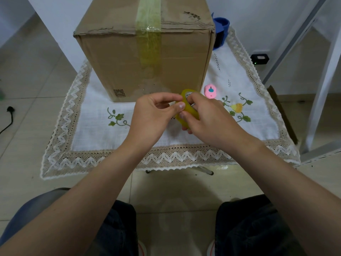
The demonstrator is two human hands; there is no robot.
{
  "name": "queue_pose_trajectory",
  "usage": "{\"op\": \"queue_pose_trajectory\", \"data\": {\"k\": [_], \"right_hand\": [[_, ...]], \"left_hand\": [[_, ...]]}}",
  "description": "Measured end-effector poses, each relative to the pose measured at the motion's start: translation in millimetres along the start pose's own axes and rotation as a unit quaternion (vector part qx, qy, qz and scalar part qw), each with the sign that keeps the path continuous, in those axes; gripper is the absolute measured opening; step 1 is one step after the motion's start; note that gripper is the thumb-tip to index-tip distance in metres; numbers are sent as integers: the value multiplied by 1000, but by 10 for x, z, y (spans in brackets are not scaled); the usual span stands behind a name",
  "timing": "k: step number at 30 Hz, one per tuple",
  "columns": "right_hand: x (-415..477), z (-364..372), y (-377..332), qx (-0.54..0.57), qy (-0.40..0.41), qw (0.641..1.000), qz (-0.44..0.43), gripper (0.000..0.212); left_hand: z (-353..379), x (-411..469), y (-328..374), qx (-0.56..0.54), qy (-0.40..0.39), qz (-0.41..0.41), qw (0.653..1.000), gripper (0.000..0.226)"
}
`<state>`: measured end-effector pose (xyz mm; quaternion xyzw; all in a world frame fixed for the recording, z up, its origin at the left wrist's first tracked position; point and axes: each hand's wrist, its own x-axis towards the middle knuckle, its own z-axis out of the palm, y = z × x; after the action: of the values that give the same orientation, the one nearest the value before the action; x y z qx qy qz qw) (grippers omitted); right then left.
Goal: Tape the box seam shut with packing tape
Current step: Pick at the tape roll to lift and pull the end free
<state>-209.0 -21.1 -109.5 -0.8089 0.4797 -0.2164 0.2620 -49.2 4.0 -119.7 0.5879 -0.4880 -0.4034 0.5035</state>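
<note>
A tall cardboard box (121, 58) stands at the back of the small table. A yellowish strip of tape (149, 41) runs over its top and down the front face. In front of the box I hold a yellow roll of packing tape (186, 115) upright above the cloth. My right hand (208, 115) grips the roll, fingers through its core. My left hand (155, 115) pinches the roll's left edge between thumb and forefinger. I cannot see any free tape end.
A white embroidered tablecloth (96, 126) with a lace border covers the table. A small pink cutter (210, 91) lies right of the box. A blue object (220, 30) stands behind the box's right corner. A white metal frame (321, 85) rises at the right.
</note>
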Motion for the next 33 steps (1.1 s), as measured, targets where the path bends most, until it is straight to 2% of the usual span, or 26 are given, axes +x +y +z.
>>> {"op": "queue_pose_trajectory", "data": {"k": [7, 18, 26, 30, 33], "right_hand": [[-15, 14, -9, 1, -2, 1000, -8, 13], [-7, 38, -2, -28, 2, 999, -20, 15], [2, 13, -6, 2, -14, 1000, 12, 16], [-4, 27, -3, -7, -11, 1000, 14, 15], [-10, 27, 8, -9, -11, 1000, 11, 15]], "left_hand": [[-24, 22, 8, 4, -12, -12, 1000, 6], [-11, 8, 8, 19, -34, -42, 998, 10], [-52, 10, 20, 83, 32, 24, 996, 14], [-40, -20, 33, 107, 33, 45, 993, 8], [-50, 1, 41, 110, 25, 57, 992, 18]]}}
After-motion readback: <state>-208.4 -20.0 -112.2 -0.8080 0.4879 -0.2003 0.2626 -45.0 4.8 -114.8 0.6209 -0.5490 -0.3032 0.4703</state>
